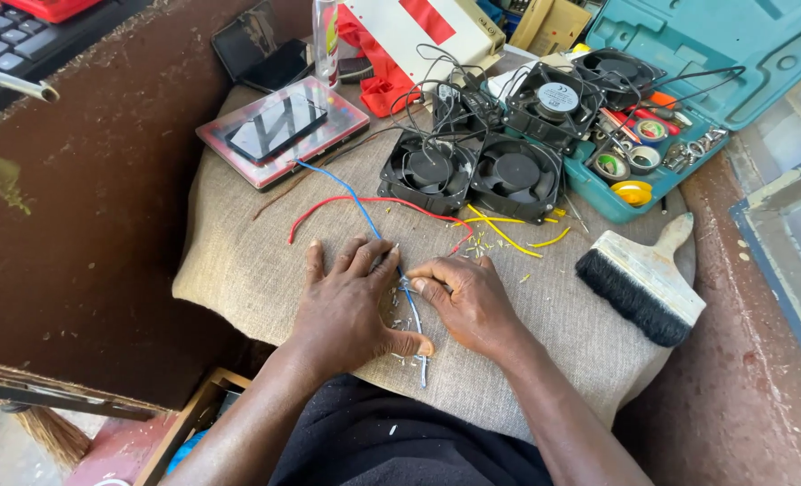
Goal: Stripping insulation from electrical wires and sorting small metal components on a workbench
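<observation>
My left hand (351,301) lies flat, pressing the blue wire (364,220); my right hand (468,301) pinches it. Bare burlap (238,261) lies open left of the wire, near the counter's front edge.

Left hand (351,301) flat, fingers spread, palm down; right hand (468,301) curled, fingertips pinched in a tight grip.

Just the one view here, a head-worn cam looking steeply down and pretty close at the burlap-covered work surface (238,270) filling mid-frame (the wearer's own lap sits at the bottom edge), facing away toward the cluttered upper frame.
</observation>
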